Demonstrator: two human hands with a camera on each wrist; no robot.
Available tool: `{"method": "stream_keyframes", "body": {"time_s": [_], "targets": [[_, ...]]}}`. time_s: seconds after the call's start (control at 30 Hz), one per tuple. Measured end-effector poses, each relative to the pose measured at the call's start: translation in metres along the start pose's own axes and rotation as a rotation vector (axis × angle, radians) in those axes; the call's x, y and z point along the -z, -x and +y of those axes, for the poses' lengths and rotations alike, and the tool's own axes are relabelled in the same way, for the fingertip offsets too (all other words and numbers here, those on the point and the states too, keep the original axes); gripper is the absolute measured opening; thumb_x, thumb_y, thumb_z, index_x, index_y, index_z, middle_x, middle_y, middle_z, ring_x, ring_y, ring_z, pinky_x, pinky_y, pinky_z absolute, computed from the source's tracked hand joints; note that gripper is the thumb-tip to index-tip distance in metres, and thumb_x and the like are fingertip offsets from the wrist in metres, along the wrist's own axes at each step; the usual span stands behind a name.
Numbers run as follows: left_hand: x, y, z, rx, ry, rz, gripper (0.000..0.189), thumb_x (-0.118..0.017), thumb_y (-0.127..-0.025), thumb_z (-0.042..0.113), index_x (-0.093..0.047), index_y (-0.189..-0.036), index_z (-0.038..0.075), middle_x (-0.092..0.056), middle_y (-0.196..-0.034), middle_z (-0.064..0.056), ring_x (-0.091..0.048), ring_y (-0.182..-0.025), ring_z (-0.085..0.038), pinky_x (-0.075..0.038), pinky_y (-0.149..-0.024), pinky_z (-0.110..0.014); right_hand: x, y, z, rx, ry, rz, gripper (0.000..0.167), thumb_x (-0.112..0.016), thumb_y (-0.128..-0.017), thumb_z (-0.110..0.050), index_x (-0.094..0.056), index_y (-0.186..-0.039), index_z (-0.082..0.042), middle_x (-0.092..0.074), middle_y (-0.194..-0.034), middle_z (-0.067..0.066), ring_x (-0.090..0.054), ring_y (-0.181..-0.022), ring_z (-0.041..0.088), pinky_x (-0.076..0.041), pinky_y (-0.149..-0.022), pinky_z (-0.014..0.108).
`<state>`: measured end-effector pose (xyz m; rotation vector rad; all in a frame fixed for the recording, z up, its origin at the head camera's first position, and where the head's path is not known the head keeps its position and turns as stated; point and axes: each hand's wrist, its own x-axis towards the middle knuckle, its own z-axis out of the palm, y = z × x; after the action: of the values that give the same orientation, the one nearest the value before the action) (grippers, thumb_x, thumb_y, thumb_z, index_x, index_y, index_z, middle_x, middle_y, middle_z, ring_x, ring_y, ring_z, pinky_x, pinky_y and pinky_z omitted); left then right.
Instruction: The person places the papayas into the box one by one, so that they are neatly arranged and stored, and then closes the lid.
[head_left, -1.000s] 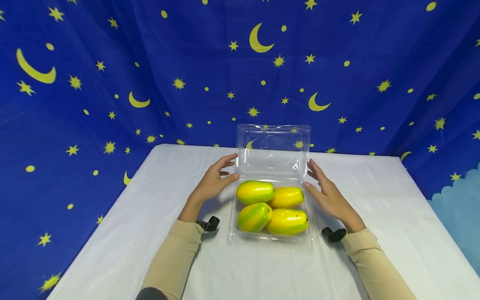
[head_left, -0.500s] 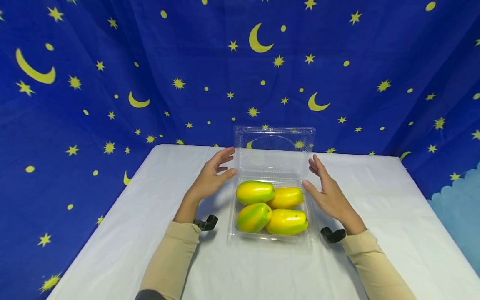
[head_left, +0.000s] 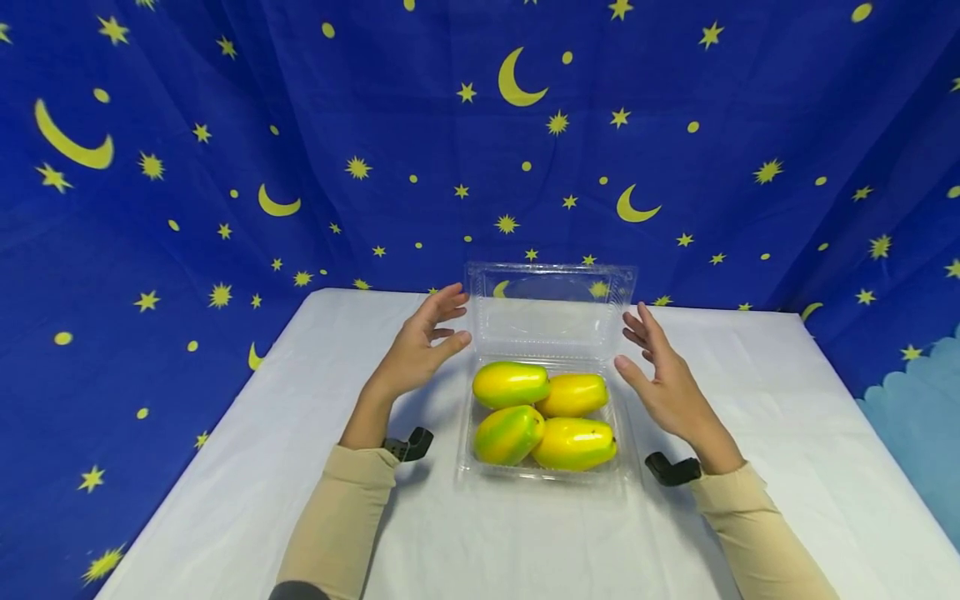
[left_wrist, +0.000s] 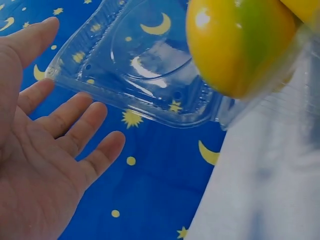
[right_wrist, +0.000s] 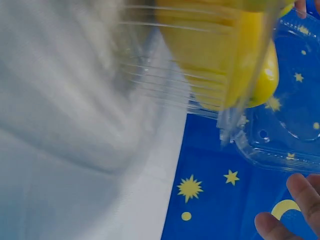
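A clear plastic clamshell box (head_left: pixel 468 471) stands on the table, its lid (head_left: pixel 540 321) raised at the back. Several shiny yellow-green fruits that look like papayas (head_left: pixel 574 444) lie in its base. My left hand (head_left: pixel 412 350) is at the lid's left side, fingers spread and holding nothing. In the left wrist view, its fingertips (left_wrist: pixel 47 85) are close to the lid's corner; whether they touch is unclear. On the lid's other side, my right hand (head_left: pixel 663 383) has its thumb apart from loosely extended fingers and grips nothing. The right wrist view shows only some fingertips (right_wrist: pixel 302 192) near the lid's edge.
A white cloth covers the table (head_left: pixel 772 392). Behind it and at the sides hangs a blue curtain (head_left: pixel 420 100) with yellow moons and stars. Each wrist wears a black camera mount (head_left: pixel 671 469). A pale blue shape (head_left: pixel 922 425) shows at the far right.
The lid's far edge sits lower in the head view and looks wider. My left hand has shifted left and away, my right hand slightly right. The fruits have stayed in place.
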<state>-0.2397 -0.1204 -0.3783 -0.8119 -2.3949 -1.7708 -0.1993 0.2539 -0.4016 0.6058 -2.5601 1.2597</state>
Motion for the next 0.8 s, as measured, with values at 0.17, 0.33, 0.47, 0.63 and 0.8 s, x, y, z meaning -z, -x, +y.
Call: {"method": "stream_keyframes", "body": {"time_s": [0.17,0.33,0.47,0.63,0.8], "targets": [[0.004,0.001,0.002,-0.028,-0.027,-0.006,0.068,-0.063,-0.099,0.011,-0.029,-0.158,0.019,-0.044,-0.155,-0.013,-0.046,-0.14,-0.031,-0.041,-0.109,-0.058,0.006,0.002,-0.008,0.021,-0.016,0.026,0.081,-0.056,-0.103,-0.02,-0.002,-0.161,-0.035,-0.031,-0.163,0.013,-0.041,-0.142,0.043,-0.033,-0.107,0.07],[0.007,0.004,0.01,-0.056,-0.053,-0.022,0.065,-0.063,-0.1,0.021,-0.031,-0.157,0.023,-0.045,-0.155,-0.012,-0.048,-0.139,-0.026,-0.043,-0.108,-0.055,0.009,0.003,-0.017,0.031,-0.036,0.048,0.08,-0.057,-0.102,-0.017,-0.006,-0.161,-0.035,-0.035,-0.162,0.013,-0.043,-0.141,0.041,-0.035,-0.108,0.067],[0.008,0.005,0.014,-0.074,-0.062,-0.022,0.066,-0.063,-0.1,0.026,-0.031,-0.157,0.021,-0.046,-0.154,-0.008,-0.048,-0.139,-0.027,-0.044,-0.108,-0.055,0.011,0.005,-0.023,0.039,-0.046,0.069,0.08,-0.058,-0.101,-0.015,-0.009,-0.161,-0.035,-0.036,-0.161,0.011,-0.045,-0.14,0.038,-0.036,-0.108,0.064],[0.009,0.007,0.019,-0.084,-0.057,-0.025,0.066,-0.063,-0.1,0.025,-0.031,-0.157,0.019,-0.046,-0.154,-0.01,-0.047,-0.139,-0.028,-0.044,-0.108,-0.054,0.014,0.007,-0.029,0.039,-0.053,0.088,0.081,-0.06,-0.1,-0.013,-0.011,-0.161,-0.035,-0.037,-0.161,0.009,-0.045,-0.141,0.036,-0.036,-0.108,0.063],[0.011,0.011,0.025,-0.084,-0.077,-0.043,0.065,-0.063,-0.1,0.027,-0.032,-0.157,0.026,-0.046,-0.154,-0.006,-0.046,-0.14,-0.024,-0.043,-0.109,-0.054,0.014,0.009,-0.034,0.042,-0.054,0.112,0.08,-0.06,-0.1,-0.013,-0.012,-0.16,-0.034,-0.039,-0.16,0.008,-0.046,-0.14,0.034,-0.037,-0.109,0.059]]}}
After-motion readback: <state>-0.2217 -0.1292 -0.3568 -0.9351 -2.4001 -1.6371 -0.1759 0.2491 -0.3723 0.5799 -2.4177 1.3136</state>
